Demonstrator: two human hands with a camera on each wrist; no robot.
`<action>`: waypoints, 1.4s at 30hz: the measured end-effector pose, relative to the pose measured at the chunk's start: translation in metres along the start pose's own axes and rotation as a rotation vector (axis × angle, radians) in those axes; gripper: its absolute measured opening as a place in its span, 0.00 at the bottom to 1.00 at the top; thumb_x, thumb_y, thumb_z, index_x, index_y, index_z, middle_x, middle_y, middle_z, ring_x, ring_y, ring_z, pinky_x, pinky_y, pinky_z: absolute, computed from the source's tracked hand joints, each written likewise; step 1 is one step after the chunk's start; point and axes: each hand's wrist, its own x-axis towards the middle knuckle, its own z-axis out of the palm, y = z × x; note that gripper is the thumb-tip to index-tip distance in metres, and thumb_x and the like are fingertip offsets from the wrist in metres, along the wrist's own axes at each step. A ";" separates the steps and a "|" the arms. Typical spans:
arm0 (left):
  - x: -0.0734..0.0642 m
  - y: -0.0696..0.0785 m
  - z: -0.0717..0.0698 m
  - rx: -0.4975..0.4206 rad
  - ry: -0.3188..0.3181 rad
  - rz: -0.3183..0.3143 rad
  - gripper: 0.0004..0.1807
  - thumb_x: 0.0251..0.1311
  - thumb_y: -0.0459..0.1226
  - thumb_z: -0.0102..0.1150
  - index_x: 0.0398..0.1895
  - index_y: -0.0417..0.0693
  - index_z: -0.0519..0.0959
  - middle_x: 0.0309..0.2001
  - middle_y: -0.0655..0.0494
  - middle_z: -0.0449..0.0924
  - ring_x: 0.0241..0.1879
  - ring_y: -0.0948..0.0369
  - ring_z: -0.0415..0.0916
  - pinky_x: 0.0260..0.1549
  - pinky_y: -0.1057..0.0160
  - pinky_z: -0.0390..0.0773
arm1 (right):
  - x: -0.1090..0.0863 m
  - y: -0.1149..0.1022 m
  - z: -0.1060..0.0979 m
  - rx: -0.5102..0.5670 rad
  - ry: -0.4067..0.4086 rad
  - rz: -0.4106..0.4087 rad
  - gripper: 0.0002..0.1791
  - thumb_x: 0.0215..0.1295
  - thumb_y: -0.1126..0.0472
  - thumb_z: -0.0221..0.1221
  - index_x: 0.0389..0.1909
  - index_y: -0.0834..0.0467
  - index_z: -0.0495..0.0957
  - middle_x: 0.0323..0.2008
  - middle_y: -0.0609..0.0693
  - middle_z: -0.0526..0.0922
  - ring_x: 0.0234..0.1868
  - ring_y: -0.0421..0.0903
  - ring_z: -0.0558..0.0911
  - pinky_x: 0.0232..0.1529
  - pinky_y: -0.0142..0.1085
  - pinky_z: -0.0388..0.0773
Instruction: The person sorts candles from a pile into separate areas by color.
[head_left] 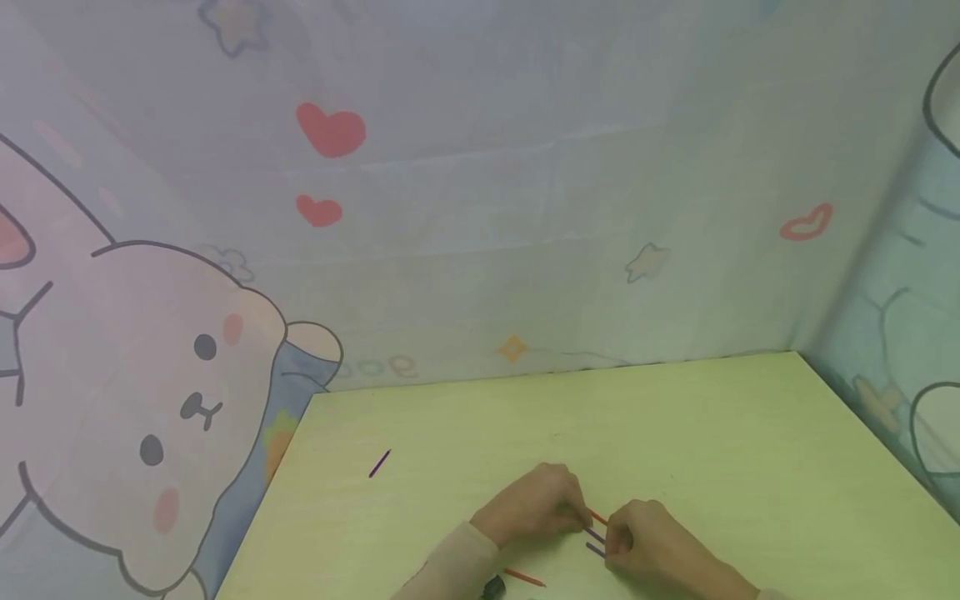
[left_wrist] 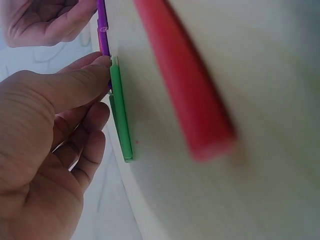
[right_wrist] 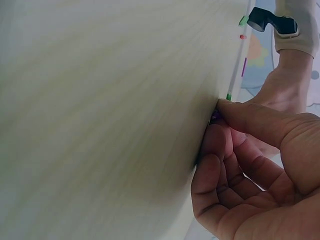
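Probably these purple sticks (head_left: 596, 550) are light and stiff, apt to roll, so I'd pinch them near an end. They show between my left fingers (head_left: 577, 510), which pinch one, and my right fingers (right_wrist: 215, 142), which grip another. Around them spreads a smooth-looking yellow-green bench (head_left: 712, 433); behind it hangs a pale backdrop (head_left: 465, 92) printed with hearts (head_left: 336, 133).

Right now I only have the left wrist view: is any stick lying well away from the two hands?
Observer: Yes. In the head view, a lone purple stick lies toward the left edge of the table.
Visitor: Neat! My picture cuts off part of the right hand. What is it doing?
Observer: In the right wrist view, its fingers are curled, with a second purple stick pinched under the thumb.
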 end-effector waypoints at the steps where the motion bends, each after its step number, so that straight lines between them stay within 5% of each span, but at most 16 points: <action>1: 0.000 0.000 0.000 0.010 -0.005 0.000 0.03 0.60 0.42 0.75 0.36 0.63 0.92 0.35 0.76 0.86 0.37 0.81 0.71 0.43 0.83 0.66 | 0.000 -0.001 0.000 0.004 0.001 0.000 0.11 0.55 0.67 0.65 0.22 0.46 0.84 0.23 0.37 0.79 0.24 0.34 0.74 0.23 0.30 0.72; 24: -0.004 0.004 0.003 -0.032 0.033 -0.031 0.04 0.61 0.37 0.74 0.35 0.58 0.92 0.31 0.71 0.85 0.34 0.82 0.72 0.38 0.86 0.68 | -0.004 -0.002 -0.005 -0.044 -0.051 0.066 0.08 0.57 0.67 0.67 0.25 0.49 0.84 0.24 0.38 0.79 0.26 0.38 0.74 0.26 0.33 0.73; 35: -0.007 0.003 0.003 0.010 0.043 -0.021 0.03 0.61 0.39 0.74 0.34 0.60 0.92 0.31 0.74 0.85 0.34 0.83 0.72 0.38 0.86 0.68 | 0.003 -0.008 -0.044 -0.215 0.038 -0.158 0.14 0.54 0.66 0.68 0.22 0.41 0.80 0.23 0.31 0.76 0.27 0.30 0.73 0.28 0.30 0.74; 42: -0.005 0.004 0.006 0.021 0.038 -0.032 0.03 0.62 0.39 0.73 0.34 0.59 0.92 0.31 0.74 0.86 0.34 0.83 0.72 0.39 0.85 0.68 | 0.019 -0.020 -0.081 -0.209 0.094 -0.161 0.14 0.62 0.65 0.68 0.26 0.41 0.80 0.27 0.34 0.80 0.30 0.32 0.77 0.32 0.31 0.77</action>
